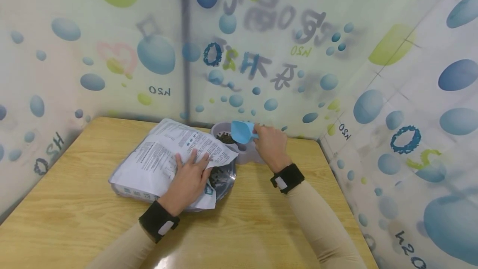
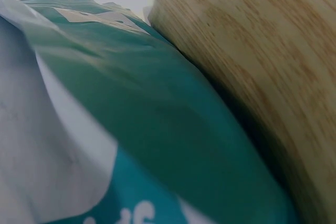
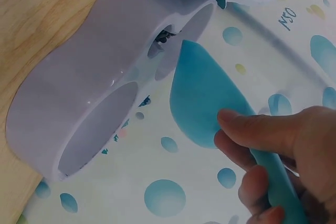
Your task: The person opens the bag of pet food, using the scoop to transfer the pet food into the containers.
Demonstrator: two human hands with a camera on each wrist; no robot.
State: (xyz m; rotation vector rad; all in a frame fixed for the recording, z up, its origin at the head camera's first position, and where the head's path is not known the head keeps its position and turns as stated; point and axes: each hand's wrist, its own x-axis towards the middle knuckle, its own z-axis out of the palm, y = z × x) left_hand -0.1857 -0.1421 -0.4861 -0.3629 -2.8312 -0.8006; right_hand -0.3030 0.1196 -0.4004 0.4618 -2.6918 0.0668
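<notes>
A light blue scoop (image 1: 242, 132) is held by its handle in my right hand (image 1: 271, 142), over a grey double bowl (image 1: 249, 157). In the right wrist view, thumb and fingers wrap the handle of the scoop (image 3: 202, 98). Dark pellets (image 1: 225, 138) lie in the bowl's left hollow; the right one is partly hidden by my hand. My left hand (image 1: 190, 182) rests with spread fingers on a large white printed bag (image 1: 157, 157) lying on its side. Dark pellets also show inside the bag's open mouth (image 1: 224, 177). The left wrist view shows the bag's teal and white surface (image 2: 136, 98).
Everything stands on a wood-grain table (image 1: 261, 219). Behind it and to the right hang printed wall sheets (image 1: 239, 74) with blue and green dots. The bowl stands near the table's back edge, right beside the bag's mouth.
</notes>
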